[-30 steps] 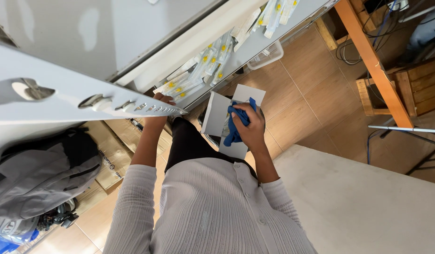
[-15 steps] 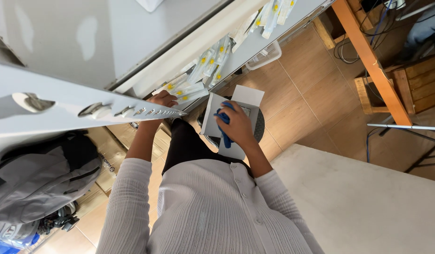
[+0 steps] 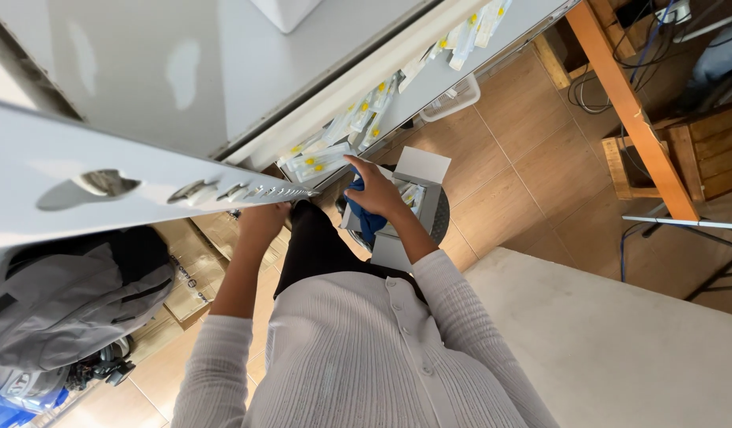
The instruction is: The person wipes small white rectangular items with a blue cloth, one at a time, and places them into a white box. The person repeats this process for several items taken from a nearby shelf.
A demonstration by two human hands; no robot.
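right hand (image 3: 375, 192) grips a blue cloth (image 3: 371, 223) above the open white box (image 3: 413, 170); left hand (image 3: 263, 220) is half hidden under the shelf edge (image 3: 247, 192), its grip unclear.

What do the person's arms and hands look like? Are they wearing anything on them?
Both arms are covered by long sleeves of a pale, whitish ribbed knit top with small buttons down the front. The sleeves are pushed up, so the forearms are bare. The left hand and the right hand are bare too: no gloves show, and no watch, ring or bracelet can be seen from here.
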